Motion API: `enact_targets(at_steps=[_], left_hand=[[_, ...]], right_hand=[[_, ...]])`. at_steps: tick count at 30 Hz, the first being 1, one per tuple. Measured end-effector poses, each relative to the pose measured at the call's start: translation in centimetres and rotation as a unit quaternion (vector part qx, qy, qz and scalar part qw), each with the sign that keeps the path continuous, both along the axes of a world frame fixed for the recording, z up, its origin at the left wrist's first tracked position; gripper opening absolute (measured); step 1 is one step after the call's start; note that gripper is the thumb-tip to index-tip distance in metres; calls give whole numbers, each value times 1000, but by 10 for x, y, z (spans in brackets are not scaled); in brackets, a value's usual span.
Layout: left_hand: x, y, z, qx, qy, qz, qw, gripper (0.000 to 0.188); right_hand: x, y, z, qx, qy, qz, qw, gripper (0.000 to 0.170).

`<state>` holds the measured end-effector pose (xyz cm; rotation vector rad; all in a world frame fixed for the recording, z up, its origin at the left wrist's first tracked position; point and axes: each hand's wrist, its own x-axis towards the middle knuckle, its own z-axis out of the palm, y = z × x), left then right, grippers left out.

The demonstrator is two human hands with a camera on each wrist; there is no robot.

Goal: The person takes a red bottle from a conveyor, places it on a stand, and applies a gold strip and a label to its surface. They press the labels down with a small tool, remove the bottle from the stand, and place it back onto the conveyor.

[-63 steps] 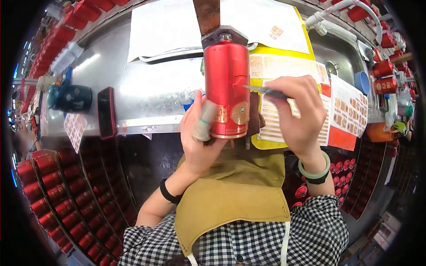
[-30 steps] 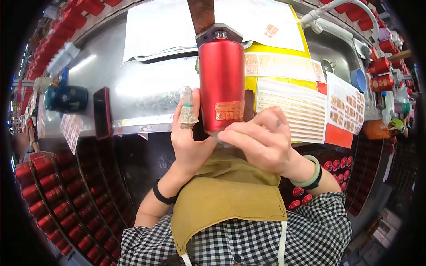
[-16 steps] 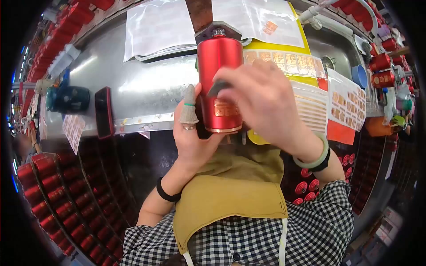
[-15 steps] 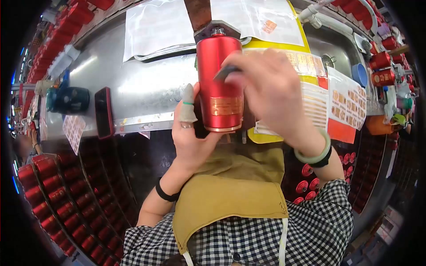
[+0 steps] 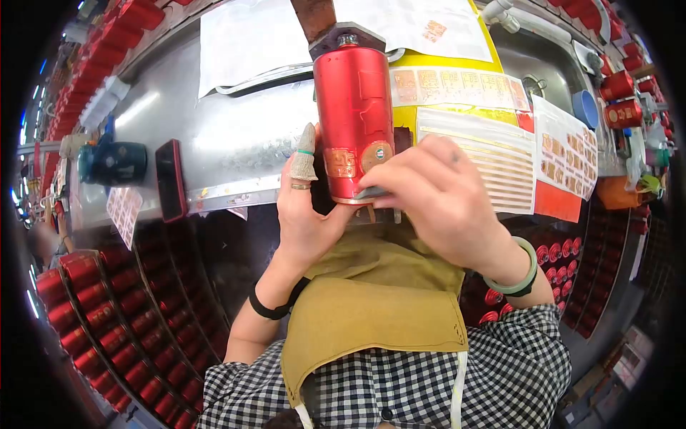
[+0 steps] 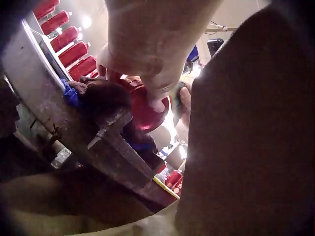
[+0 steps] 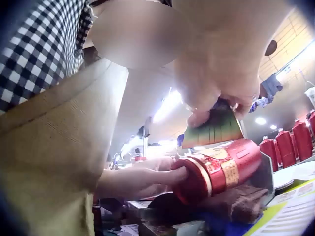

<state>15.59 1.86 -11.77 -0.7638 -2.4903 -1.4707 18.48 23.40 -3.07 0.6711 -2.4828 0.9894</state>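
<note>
A shiny red bottle [image 5: 350, 86] lies lengthwise with its neck at a dark metal plate [image 5: 368, 34] and its base toward the person. Near the base are gold rectangular labels [image 5: 341, 163] and a round gold one [image 5: 373, 154]. My left hand [image 5: 307, 214] holds the bottle at the base, fingers along its left side, a cloth-like cot [image 5: 304, 154] on one finger. In the left wrist view the thumb presses on the red base [image 6: 150, 115]. My right hand [image 5: 443, 200] pinches a flat, dark scraper [image 7: 212, 130], its edge right at the bottle's surface beside the labels.
Gold sticker sheets [image 5: 475, 154] lie on the bench at right, over a yellow sheet [image 5: 482, 118]. A phone [image 5: 170, 180] and a dark teal mug [image 5: 118, 163] stand at left. Racks of red bottles [image 5: 107, 314] flank the person; a blue cup [image 5: 586, 109] sits far right.
The bottle has turned about its length, bringing the round label back into view. My right hand has moved down from the bottle's middle to near its base, scraper still held.
</note>
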Motion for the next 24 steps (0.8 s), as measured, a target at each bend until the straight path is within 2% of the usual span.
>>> enact_targets(at_steps=[3,5,9,11,13,15,16,19,20,22,24], left_hand=[[1,3,3,20,8,8,1000,98],[0,5,11,32,-9,14,999,100],[2,8,17,23,48,45,998,97],[1,8,9,32,78,26,996,94],[1,7,4,48,67,22,996,91],[1,4,-1,48,61,17,997,90],[0,4,0,47,60,16,997,90],[-1,3,3,23,75,9,997,88],[-2,3,1,34,77,2,996,89],[-4,2,0,44,78,-12,996,89],[-4,1,-2,23,96,-5,995,91]], right_hand=[[-2,-12,3,61,15,8,998,30],[-6,-14,10,114,44,-22,992,27],[-9,-11,12,124,52,-4,991,28],[-12,0,8,18,89,-76,993,29],[-8,5,4,7,118,-100,988,31],[8,-5,-2,-137,22,-205,969,28],[18,-6,-7,-97,7,-190,977,28],[45,-31,-27,-149,-90,-154,973,25],[49,-34,-32,-151,-91,-157,972,25],[56,-40,-44,-230,-167,-256,924,21],[59,-39,-56,-255,-178,-277,909,20]])
